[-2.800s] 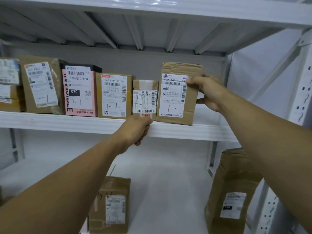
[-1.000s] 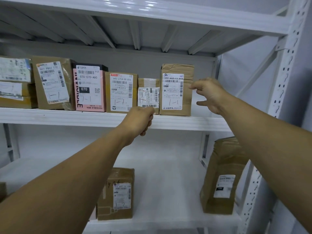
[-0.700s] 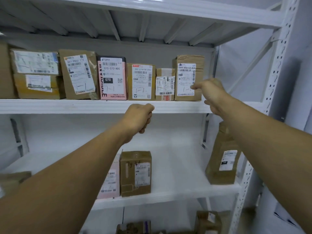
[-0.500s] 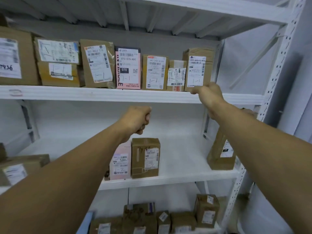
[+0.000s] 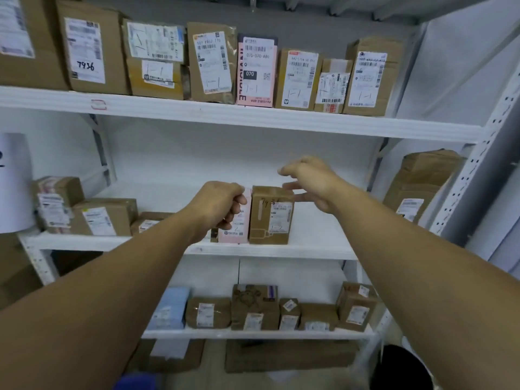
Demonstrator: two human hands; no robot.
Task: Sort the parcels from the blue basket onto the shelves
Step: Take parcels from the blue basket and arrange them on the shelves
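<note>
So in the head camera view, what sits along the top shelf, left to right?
Large brown box → box marked 7936 → stack of two parcels → brown mailer → pink parcel → brown box → small taped box → tall brown box.

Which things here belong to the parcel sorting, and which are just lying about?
Job: left hand, curled, before the pink parcel; right hand, fingers loose, by the brown box; the middle shelf they stand on.
Lying about: white sheet at left; flattened cardboard under the bottom shelf; dark round thing, bottom right, too blurred to name.
</note>
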